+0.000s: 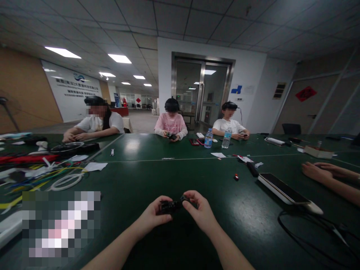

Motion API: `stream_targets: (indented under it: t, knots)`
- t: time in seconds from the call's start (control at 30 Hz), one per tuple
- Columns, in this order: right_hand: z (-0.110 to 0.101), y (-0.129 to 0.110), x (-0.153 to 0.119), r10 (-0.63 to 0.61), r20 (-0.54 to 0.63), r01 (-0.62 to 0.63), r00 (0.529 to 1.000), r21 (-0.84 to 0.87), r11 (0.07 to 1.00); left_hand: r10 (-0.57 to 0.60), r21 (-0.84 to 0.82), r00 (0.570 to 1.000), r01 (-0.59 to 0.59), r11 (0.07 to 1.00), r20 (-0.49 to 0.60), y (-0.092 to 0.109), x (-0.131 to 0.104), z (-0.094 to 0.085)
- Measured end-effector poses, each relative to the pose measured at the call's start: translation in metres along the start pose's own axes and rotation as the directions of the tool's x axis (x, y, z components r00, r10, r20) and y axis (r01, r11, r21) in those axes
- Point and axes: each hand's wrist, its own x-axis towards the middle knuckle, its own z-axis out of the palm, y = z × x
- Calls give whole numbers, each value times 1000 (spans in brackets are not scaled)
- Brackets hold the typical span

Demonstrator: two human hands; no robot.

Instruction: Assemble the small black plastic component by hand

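Observation:
My left hand [158,214] is closed round the left part of a small black object [172,205], thumb below and fingers above. At the object's right end, my right hand [197,204] pinches it between thumb and fingers. Both hands are just above the dark green table [157,247], near its front edge. The black object is too dark and small to name; its details cannot be made out.
Cables [66,182] and papers lie at the left. A phone-like device [287,187] and a black cord [292,234] are at the right. Two bottles [208,138] stand farther back. Three people sit opposite; another person's hands [317,172] rest at the right.

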Motion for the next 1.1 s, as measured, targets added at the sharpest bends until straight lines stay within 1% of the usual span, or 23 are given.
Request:
stream_targets:
  t: [0.13,0.33,0.5,0.73,0.93,1.1]
  knots:
    - [-3,5,2,28,-25,-26,999,72,997,-2,0,1000,2,1000,24,1,0,0]
    - [-7,4,2,42,-64,-28,997,196,980,29,-17,1000,-29,999,-5,-6,3,1]
    - [-7,1,1,79,-78,-59,994,232,971,4,-18,1000,-4,1000,-17,-4,1,1]
    - [-4,-2,-1,74,-39,-65,996,200,978,-24,17,1000,25,1000,-20,-3,2,0]
    - [0,-4,-3,74,-14,-72,997,108,992,-26,2,1000,26,1000,3,1,1,1]
    - [4,-8,-4,50,34,-51,998,35,998,-8,-15,1000,8,1000,0,-1,2,1]
